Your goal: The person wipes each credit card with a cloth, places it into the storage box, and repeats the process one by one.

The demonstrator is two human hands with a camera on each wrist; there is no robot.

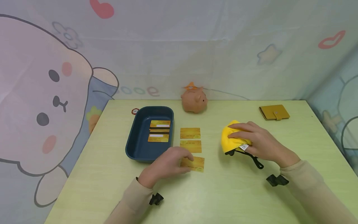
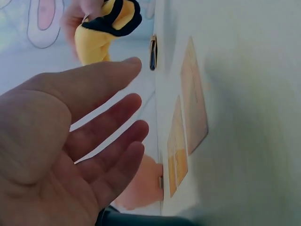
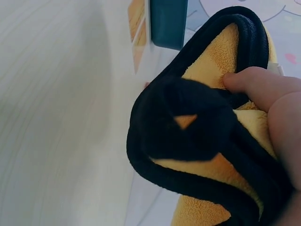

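My right hand (image 1: 263, 143) grips a bunched yellow cloth (image 1: 230, 140) with black trim, a hanging loop and a small white tag, over the right-middle of the table. In the right wrist view the thumb presses on the folded cloth (image 3: 211, 56). My left hand (image 1: 169, 163) hovers at the nearest of three gold cards, its fingers relaxed and partly covering that card (image 1: 199, 164) in the head view. Behind it lie the middle card (image 1: 191, 146) and the far card (image 1: 190, 133), in a column. In the left wrist view nothing sits between thumb and fingers.
Left of the column stands a dark blue tray (image 1: 130, 146) holding gold cards (image 1: 158, 137), stripe side up. At the back edge are a piggy bank (image 1: 193, 101) and a red-and-white round chip (image 1: 135, 111). A mustard wallet (image 1: 274, 112) lies back right.
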